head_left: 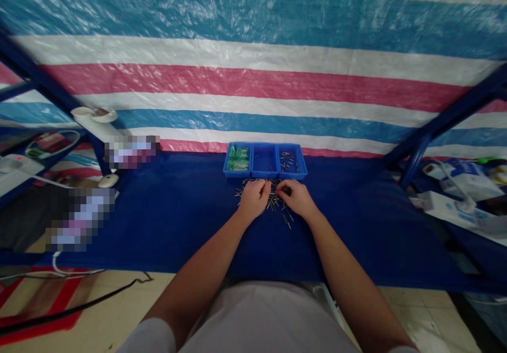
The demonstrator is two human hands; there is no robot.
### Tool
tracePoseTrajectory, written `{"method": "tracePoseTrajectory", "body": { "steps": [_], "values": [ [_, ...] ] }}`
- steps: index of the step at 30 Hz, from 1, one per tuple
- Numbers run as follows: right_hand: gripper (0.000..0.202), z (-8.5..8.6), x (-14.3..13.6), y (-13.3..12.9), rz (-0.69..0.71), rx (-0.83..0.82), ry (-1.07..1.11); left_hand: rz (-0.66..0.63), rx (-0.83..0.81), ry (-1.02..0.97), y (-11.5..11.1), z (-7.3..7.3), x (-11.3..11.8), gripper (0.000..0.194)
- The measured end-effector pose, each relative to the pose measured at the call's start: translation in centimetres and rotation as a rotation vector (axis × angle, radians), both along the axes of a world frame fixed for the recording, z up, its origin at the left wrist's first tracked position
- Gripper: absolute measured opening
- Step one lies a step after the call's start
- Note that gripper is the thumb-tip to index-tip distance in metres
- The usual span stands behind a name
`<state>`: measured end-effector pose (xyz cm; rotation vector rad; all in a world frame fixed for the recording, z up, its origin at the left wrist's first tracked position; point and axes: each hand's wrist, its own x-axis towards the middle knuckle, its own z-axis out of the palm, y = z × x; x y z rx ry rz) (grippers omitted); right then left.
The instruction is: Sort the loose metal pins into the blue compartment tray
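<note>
Small thin metal pins point(273, 202) lie in a loose pile on the blue tabletop, under and between my hands. My left hand point(253, 199) is closed at the pile's left side, with thumb and forefinger pressed together. Facing it, my right hand point(296, 196) pinches at the right side, its fingertips close to the left ones. Whatever sits in either pinch is too small to make out. Just beyond the pile stands a blue three-part bin point(264, 175). Green-tinted clear packets point(238, 159) fill its left compartment, a few thin pieces lie in the middle, and several pins point(289, 160) in the right.
A striped plastic sheet point(253, 86) hangs behind the blue table point(178, 210). At left are a white stand point(97, 118) and two pixelated objects, one with a white cable. Blue frame bars point(431, 115) slant at both sides. White power strips point(455, 210) lie at right.
</note>
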<state>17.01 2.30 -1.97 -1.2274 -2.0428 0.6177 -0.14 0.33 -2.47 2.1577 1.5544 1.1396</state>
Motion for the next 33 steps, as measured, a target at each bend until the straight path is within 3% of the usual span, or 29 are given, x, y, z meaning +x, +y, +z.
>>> {"method": "tracePoseTrajectory", "body": {
  "steps": [15, 21, 25, 33],
  "values": [
    [0.014, 0.2, -0.4, -0.4, 0.079, 0.005, 0.056, 0.005, 0.017, -0.009, -0.1, 0.2, 0.0, 0.031],
    [0.014, -0.1, -0.9, -0.4, -0.053, -0.055, 0.294, -0.023, 0.001, -0.063, -0.1, 0.2, 0.2, 0.013],
    [0.02, -0.1, -1.2, -0.4, -0.117, -0.111, 0.478, -0.045, -0.001, -0.065, -0.1, 0.1, 0.2, 0.014],
    [0.028, -0.5, -1.3, -0.3, -0.057, -0.253, 0.631, -0.072, 0.053, -0.065, -0.1, 0.1, 0.2, 0.022]
  ]
}}
